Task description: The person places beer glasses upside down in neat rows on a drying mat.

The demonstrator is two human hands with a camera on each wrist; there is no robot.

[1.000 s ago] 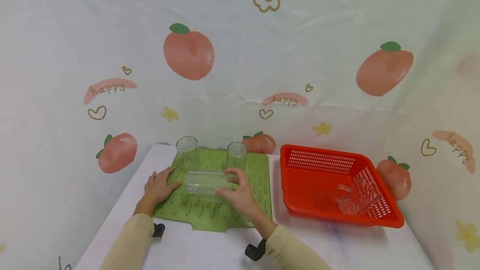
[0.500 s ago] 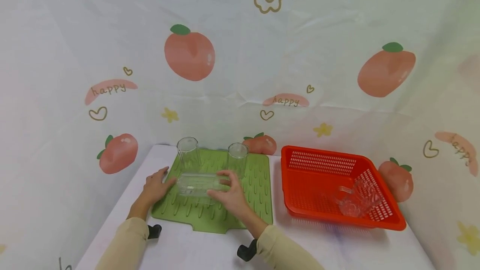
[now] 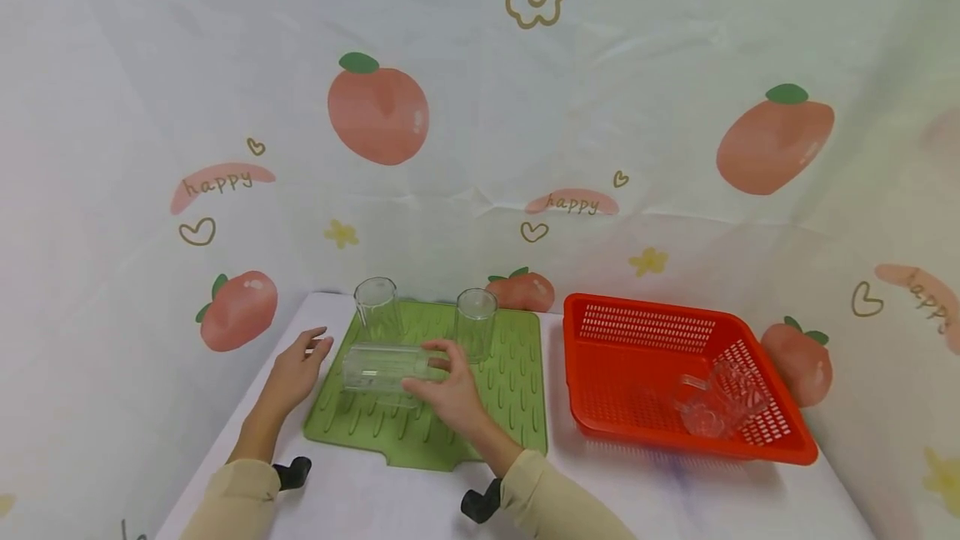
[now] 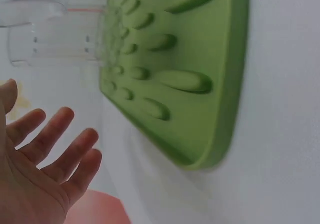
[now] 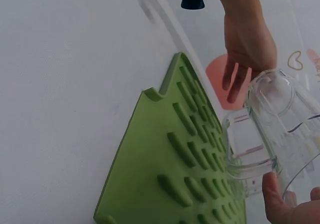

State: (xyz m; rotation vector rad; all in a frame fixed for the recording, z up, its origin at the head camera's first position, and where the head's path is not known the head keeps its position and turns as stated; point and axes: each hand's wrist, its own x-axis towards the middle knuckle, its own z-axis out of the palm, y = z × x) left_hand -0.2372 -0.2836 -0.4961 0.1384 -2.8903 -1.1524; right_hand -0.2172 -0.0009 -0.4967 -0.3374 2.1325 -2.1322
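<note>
My right hand (image 3: 453, 394) grips a clear glass mug (image 3: 381, 367) at its right end, thumb and fingers spread round it. The mug is tipped on its side above the green ridged mat (image 3: 420, 448); in the right wrist view its handle (image 5: 250, 171) points toward the mat. Left of the mug, my left hand (image 3: 295, 369) is held up near the mat's left edge, holding nothing. Its fingers (image 4: 55, 129) are spread and loosely bent in the left wrist view. Two clear glasses stand upright at the back: one on the left (image 3: 381, 315), one on the right (image 3: 476, 327).
To the right of the mat stands a red perforated plastic basket (image 3: 600, 423). Clear glassware (image 3: 720, 407) lies in its right part, overlapping, so individual pieces are hard to tell. A printed cloth (image 3: 480, 123) hangs behind the white tabletop (image 3: 390, 507).
My right hand has carried the tipped mug leftward over the mat. My left hand has lifted off the mat's left edge and drawn a little to the left.
</note>
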